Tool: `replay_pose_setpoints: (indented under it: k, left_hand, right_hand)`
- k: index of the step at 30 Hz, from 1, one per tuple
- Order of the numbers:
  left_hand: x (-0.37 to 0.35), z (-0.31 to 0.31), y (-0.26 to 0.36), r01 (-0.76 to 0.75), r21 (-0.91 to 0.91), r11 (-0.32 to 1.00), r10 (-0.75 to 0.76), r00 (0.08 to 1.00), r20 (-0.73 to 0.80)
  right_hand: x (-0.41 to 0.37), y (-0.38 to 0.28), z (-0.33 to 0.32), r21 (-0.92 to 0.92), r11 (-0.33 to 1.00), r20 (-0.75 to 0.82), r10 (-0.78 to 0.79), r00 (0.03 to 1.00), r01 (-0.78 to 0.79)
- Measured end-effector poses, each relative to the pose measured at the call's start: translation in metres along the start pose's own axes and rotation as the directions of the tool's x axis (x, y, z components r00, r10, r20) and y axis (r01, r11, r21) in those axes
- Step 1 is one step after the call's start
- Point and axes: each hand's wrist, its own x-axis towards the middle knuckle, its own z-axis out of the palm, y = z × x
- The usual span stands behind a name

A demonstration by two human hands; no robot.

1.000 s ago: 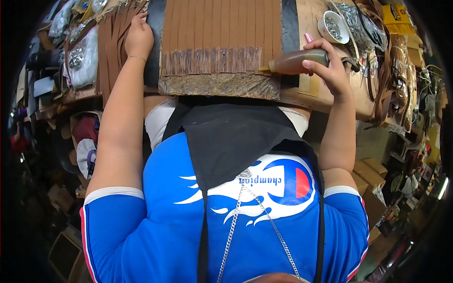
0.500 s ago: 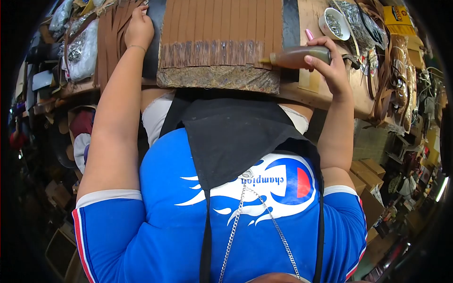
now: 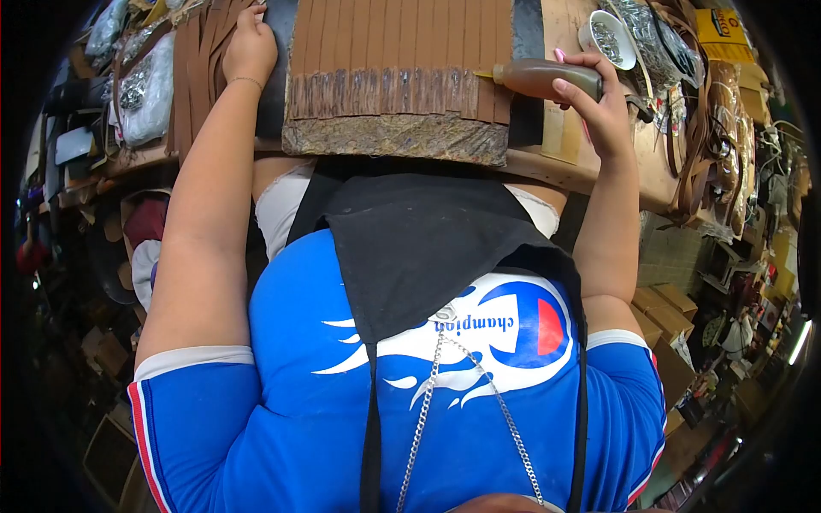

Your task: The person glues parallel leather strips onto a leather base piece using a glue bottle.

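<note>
My right hand (image 3: 603,103) is wrapped round a brownish squeeze bottle (image 3: 552,79), tilted onto its side with the nozzle pointing left. Its yellowish tip meets the brown strips (image 3: 402,38), which lie side by side on a board (image 3: 393,139) with a stained front edge. A dark, glossy smeared band (image 3: 376,92) crosses the lower ends of most strips; the rightmost ones look dry. My left hand (image 3: 251,50) is closed beside a bunch of loose brown strips (image 3: 195,77), its fingertips at the top edge of the view. What they pinch, if anything, I cannot make out.
A white bowl of small metal pieces (image 3: 607,40) stands right of the bottle, near plastic bags (image 3: 650,34) and a yellow box (image 3: 723,34). More brown strips hang over the table's right side. A plastic bag (image 3: 150,94) lies far left.
My right hand has raised the bottle, moving its tip from the strips' lower ends to the upper edge of the smeared band. My left hand has shifted slightly.
</note>
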Motion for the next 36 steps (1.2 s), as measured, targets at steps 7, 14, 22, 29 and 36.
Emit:
replay_pose_setpoints:
  k: [7, 14, 22, 29, 36]
  left_hand:
    - [0.002, 0.002, -0.003, 0.008, 0.016, 1.0, -0.008, 1.0, -0.003]
    - [0.004, 0.003, -0.004, -0.009, -0.001, 1.0, 0.009, 1.0, -0.01]
    - [0.003, 0.004, -0.006, -0.013, -0.013, 1.0, 0.013, 1.0, -0.007]
    - [0.002, 0.0, -0.001, 0.003, 0.002, 1.0, -0.003, 1.0, 0.009]
    - [-0.005, -0.004, 0.014, -0.013, -0.092, 0.996, 0.004, 0.995, -0.099]
  right_hand:
    - [-0.007, -0.006, -0.006, -0.033, 0.997, 0.088, 0.079, 0.993, -0.076]
    - [-0.014, -0.014, -0.001, 0.017, 0.995, 0.126, 0.091, 0.988, -0.094]
    - [-0.017, -0.02, -0.001, -0.056, 0.99, 0.167, 0.134, 0.977, -0.126]
    - [-0.01, -0.011, 0.002, -0.051, 0.994, 0.113, 0.099, 0.989, -0.093]
    - [-0.016, -0.015, 0.005, -0.026, 0.998, 0.119, 0.063, 0.991, -0.061]
